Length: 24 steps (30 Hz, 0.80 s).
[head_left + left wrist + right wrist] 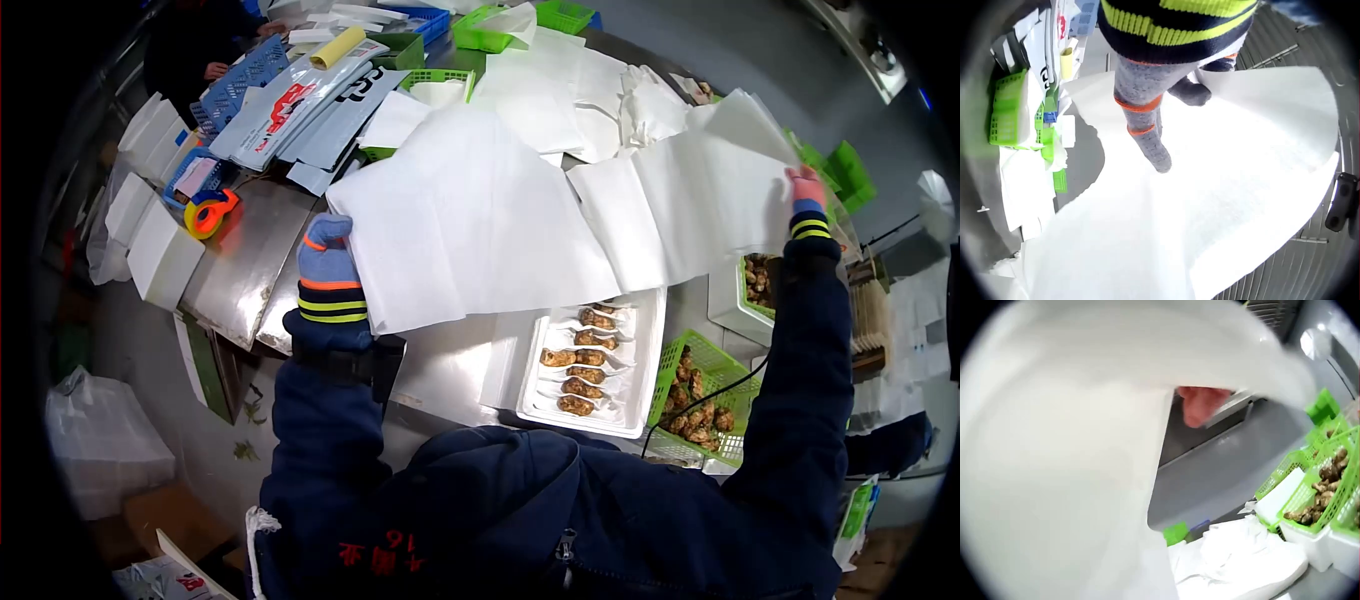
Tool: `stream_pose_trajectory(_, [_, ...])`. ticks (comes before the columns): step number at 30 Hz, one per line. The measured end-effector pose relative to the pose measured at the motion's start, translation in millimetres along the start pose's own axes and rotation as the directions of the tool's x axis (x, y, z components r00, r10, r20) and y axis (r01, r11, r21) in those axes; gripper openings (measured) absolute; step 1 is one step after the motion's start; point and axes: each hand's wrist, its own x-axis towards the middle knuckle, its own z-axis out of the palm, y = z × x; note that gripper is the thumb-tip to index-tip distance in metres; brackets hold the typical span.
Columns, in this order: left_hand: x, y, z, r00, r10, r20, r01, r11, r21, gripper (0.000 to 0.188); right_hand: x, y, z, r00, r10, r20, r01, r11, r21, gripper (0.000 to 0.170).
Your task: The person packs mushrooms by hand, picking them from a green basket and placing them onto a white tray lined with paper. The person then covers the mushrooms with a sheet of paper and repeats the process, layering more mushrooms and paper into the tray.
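Stretching between both hands, a white sheet [460, 220] spans above the metal table [235, 275], partly covering the far end of a white tray [646, 365] with a column of brown pieces [585, 376]. The left hand [328, 252] grips its left edge; the right hand [807, 190] pinches its far right end. Beside the tray, a green basket [667, 380] holds more brown pieces.

Navy jacket [480, 510] (red lettering [385, 550]); yellow-striped cuffs [333, 306]; blue-grey, orange-banded glove [328, 264]
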Motion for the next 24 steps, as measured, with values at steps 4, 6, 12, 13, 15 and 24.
stream_pose_trajectory(4, [12.2,-8.7,54.5,0.917,-0.051,0.395,0.150,0.963,-0.225,0.056,-150.0,-159.2,-15.9,0.960,-0.280,-0.030,0.265,0.860,0.436,0.046])
stream_pose_trajectory(6, [19.3,-19.9,86.7,0.904,-0.153,0.398,0.272,0.926,-0.261,0.055,-197.4,-167.9,34.3,0.639,-0.741,0.207,0.618,0.654,0.435,0.037])
stream_pose_trajectory(12, [11.9,-53.7,144.5,0.801,0.237,0.550,-0.283,0.959,-0.002,0.023,-346.8,-196.5,135.4,0.378,-0.230,0.897,-0.913,0.066,0.402,0.037])
stream_pose_trajectory(13, [9.1,-48.5,144.1,0.808,0.171,0.564,-0.225,0.974,0.027,0.027,-355.3,-195.0,123.6,0.391,-0.226,0.893,-0.917,-0.009,0.399,0.036])
stream_pose_trajectory(15, [-1.1,-42.1,132.4,0.849,-0.200,0.489,0.273,0.959,-0.081,0.042,-360.6,-193.6,95.1,0.454,-0.225,0.862,-0.891,-0.113,0.439,0.034])
stream_pose_trajectory(24, [-13.5,-60.4,-16.5,0.696,-0.354,0.625,-0.683,-0.057,0.728,0.011,-364.0,-211.0,-2.8,0.814,-0.465,0.348,-0.496,-0.244,0.833,0.029])
